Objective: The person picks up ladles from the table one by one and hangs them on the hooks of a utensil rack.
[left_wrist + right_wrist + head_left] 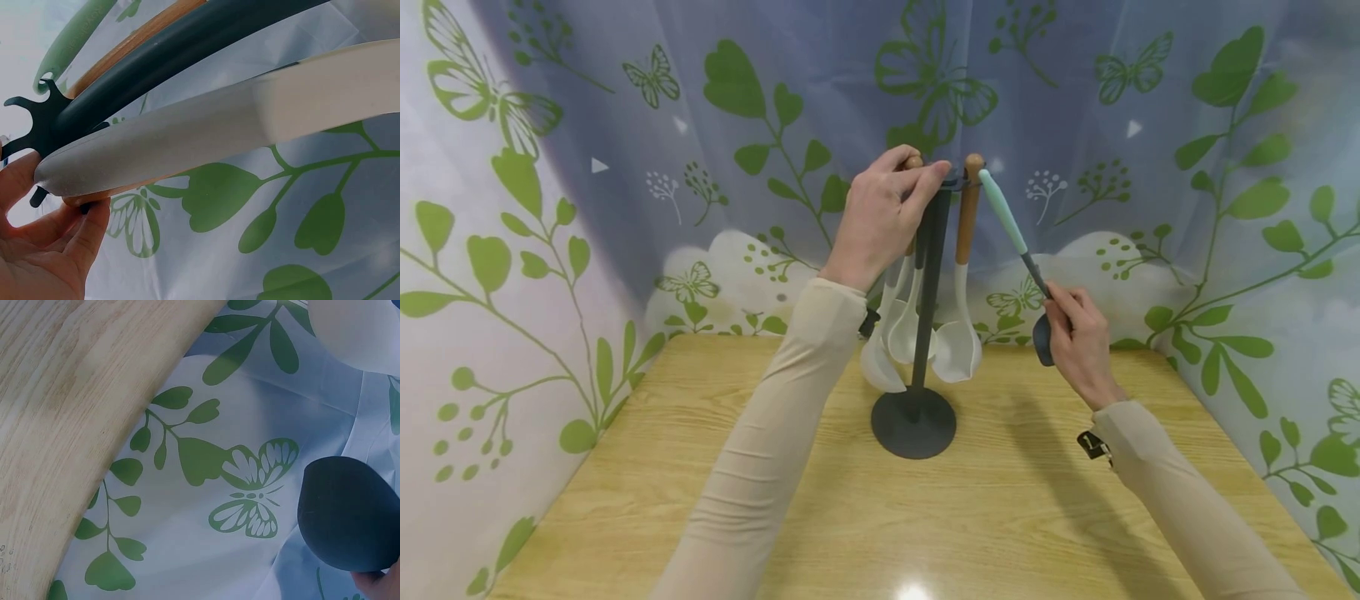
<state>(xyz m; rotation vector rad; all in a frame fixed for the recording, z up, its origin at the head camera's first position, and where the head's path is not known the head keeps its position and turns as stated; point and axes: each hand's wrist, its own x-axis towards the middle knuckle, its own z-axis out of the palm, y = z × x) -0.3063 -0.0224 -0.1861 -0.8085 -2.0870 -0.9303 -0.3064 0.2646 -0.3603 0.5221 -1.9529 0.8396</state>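
Note:
My left hand [883, 208] grips the top of a dark utensil stand [929, 300], its fingertips at the hooked crown [39, 122] and a grey handle's end [62, 172]. My right hand [1081, 342] holds a ladle [1002, 210] with a mint-green handle, low on its dark shaft near the head. The green handle's tip meets the crown's right side; in the left wrist view a hook shows at its end hole. The ladle's dark head [350, 512] shows beside right fingertips in the right wrist view. A white ladle [957, 350] with wooden handle hangs beside the pole.
Several other white-headed utensils [882, 367] hang on the stand's left side. The round dark base [913, 433] rests on a wooden table [700, 467]. A leaf-and-butterfly-printed curtain [820, 75] rises behind the table and along both sides.

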